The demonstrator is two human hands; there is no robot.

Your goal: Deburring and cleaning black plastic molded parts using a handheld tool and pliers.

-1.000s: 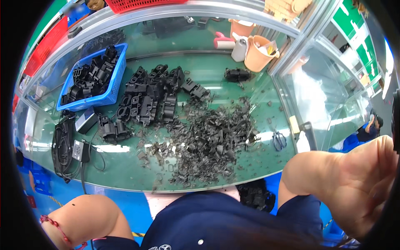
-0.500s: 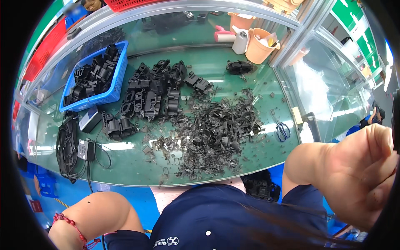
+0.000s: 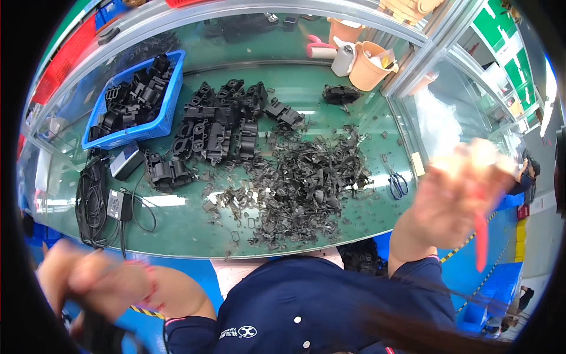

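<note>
My left hand (image 3: 79, 271), smeared by motion, is at the lower left, off the table's near edge, its fingers curled around a dark blurred black object (image 3: 103, 330) whose kind I cannot make out. Over at the right, my right hand (image 3: 460, 194) is raised and closed, and a slim red stick-like handle (image 3: 481, 245) sticks out below it. Between the hands, a heap of black plastic scraps (image 3: 312, 183) covers the middle of the green table (image 3: 183, 239). Behind it stand several black moulded plastic housings (image 3: 215, 127), and a separate one (image 3: 165, 171) lies nearer the left.
A blue basket (image 3: 168, 118) full of black parts stands at the back left. In front of it are a small box (image 3: 127, 162), a power adapter (image 3: 119, 205) and cables. Scissors (image 3: 396, 180) lie right; a spray bottle (image 3: 342, 61) and orange bucket (image 3: 368, 74) stand behind.
My left hand has come into view at the lower left with the black object. My right hand has turned and closed, moving left and up, and the red handle now shows.
</note>
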